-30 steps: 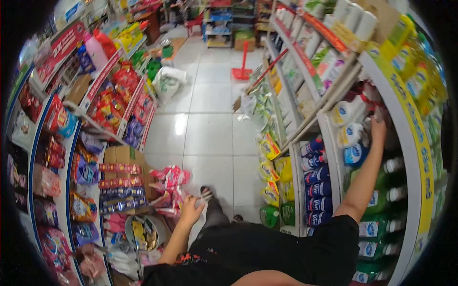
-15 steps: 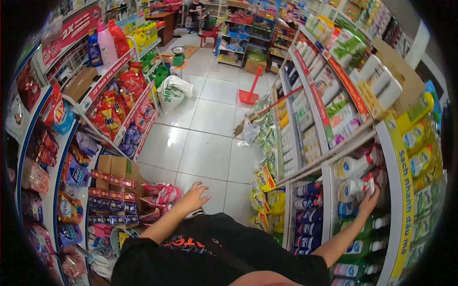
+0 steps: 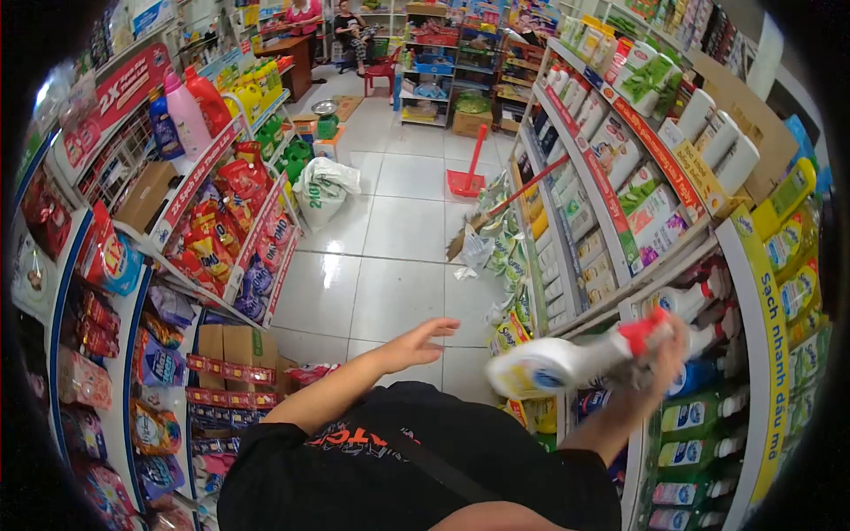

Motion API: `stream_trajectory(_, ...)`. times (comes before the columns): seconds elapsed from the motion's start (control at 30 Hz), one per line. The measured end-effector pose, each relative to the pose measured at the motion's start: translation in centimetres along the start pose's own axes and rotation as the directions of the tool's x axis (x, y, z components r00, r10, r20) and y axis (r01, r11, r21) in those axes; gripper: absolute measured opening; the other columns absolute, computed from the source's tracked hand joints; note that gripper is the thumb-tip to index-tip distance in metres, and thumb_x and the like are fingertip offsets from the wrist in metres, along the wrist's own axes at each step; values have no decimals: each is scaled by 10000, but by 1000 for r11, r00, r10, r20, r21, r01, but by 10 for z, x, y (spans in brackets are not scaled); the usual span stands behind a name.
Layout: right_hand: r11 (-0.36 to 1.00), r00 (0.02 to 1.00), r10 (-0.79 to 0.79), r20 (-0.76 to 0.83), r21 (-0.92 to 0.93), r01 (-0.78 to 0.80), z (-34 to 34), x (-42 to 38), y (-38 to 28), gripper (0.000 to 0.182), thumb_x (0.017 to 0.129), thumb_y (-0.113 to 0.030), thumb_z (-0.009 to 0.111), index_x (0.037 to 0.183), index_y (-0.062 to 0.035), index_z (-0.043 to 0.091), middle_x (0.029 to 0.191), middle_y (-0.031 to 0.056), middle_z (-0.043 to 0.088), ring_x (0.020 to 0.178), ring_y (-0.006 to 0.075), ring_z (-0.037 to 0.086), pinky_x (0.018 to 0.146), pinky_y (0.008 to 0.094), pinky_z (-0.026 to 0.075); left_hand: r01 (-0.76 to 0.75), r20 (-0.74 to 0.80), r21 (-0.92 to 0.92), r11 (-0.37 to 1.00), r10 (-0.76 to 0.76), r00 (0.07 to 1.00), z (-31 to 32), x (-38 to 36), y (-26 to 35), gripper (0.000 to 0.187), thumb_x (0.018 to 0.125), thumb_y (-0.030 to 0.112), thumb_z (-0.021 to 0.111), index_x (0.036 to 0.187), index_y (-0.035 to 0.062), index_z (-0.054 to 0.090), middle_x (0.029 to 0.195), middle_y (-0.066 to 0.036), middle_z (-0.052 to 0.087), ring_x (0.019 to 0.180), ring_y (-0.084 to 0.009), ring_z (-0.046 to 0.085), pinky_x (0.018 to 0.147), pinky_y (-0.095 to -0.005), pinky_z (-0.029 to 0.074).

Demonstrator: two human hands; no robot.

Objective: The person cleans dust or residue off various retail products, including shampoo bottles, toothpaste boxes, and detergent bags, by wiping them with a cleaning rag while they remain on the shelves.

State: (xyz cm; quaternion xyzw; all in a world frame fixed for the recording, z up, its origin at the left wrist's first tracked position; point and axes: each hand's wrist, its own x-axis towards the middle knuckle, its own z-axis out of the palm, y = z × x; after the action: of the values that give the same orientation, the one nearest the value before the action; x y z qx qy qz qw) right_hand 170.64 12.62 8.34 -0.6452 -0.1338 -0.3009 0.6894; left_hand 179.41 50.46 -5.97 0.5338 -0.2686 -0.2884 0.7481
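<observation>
My right hand [image 3: 662, 365] is closed round the red spray head of a white spray bottle [image 3: 538, 366]. The bottle is tilted nearly level, its base pointing left, and is slightly smeared by motion. Just beyond my right hand, more white bottles with red tops [image 3: 698, 296] stand on the shelf. Below them are rows of green liquid bottles [image 3: 686, 416] with white caps. My left hand [image 3: 418, 345] hangs in front of my chest, fingers stretched out, holding nothing. It is apart from the bottle.
Shelves line both sides; the left holds detergent bags [image 3: 212, 252]. A red dustpan [image 3: 466, 182], a broom [image 3: 457, 242] and a white sack [image 3: 324, 193] are on the tiled floor [image 3: 398, 230]. Two people [image 3: 351, 35] are at the back near a red chair [image 3: 381, 74].
My right hand has drawn the white spray bottle off the right shelf, leftward in front of me. My left hand has moved right, toward the bottle. The view has shifted slightly.
</observation>
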Motion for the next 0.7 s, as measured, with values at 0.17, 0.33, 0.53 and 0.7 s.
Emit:
stream_trajectory(0.17, 838, 885, 419, 203, 289, -463, 130, 41, 115, 350, 812, -184, 547, 1097, 7, 479, 934, 71, 573, 806, 162, 568, 730, 292, 468, 419, 469, -701, 577, -70, 880, 19, 8, -3, 1060, 594, 683, 597, 1367, 113, 149, 1370, -223, 206, 1174, -429, 343, 908, -543, 347)
stream_trajectory(0.33, 793, 814, 580, 37, 207, -574, 152, 25, 144, 332, 805, -156, 568, 1095, -18, 485, 947, 64, 560, 831, 147, 543, 729, 248, 435, 403, 433, -826, 394, -12, 901, 19, 2, -5, 1043, 588, 662, 618, 1363, 129, 169, 1302, -303, 268, 1019, -489, 458, 759, -526, 463)
stream_trajectory(0.53, 956, 922, 227, -315, -106, -272, 132, 13, 209, 328, 810, -122, 548, 1120, -65, 458, 899, 57, 550, 772, 136, 531, 686, 250, 432, 270, 206, -888, 373, -203, 957, 26, 17, -25, 916, 640, 720, 436, 1302, 98, 319, 1239, -263, 375, 1001, -449, 468, 739, -525, 439)
stream_trajectory(0.7, 894, 791, 157, 592, -426, 141, 185, -29, 197, 139, 691, -173, 642, 742, -51, 599, 780, 92, 583, 756, 262, 538, 729, 330, 401, 215, 89, -918, 334, -355, 931, 41, 16, -50, 856, 667, 735, 367, 1287, 145, 352, 1204, -254, 405, 945, -449, 468, 758, -497, 410)
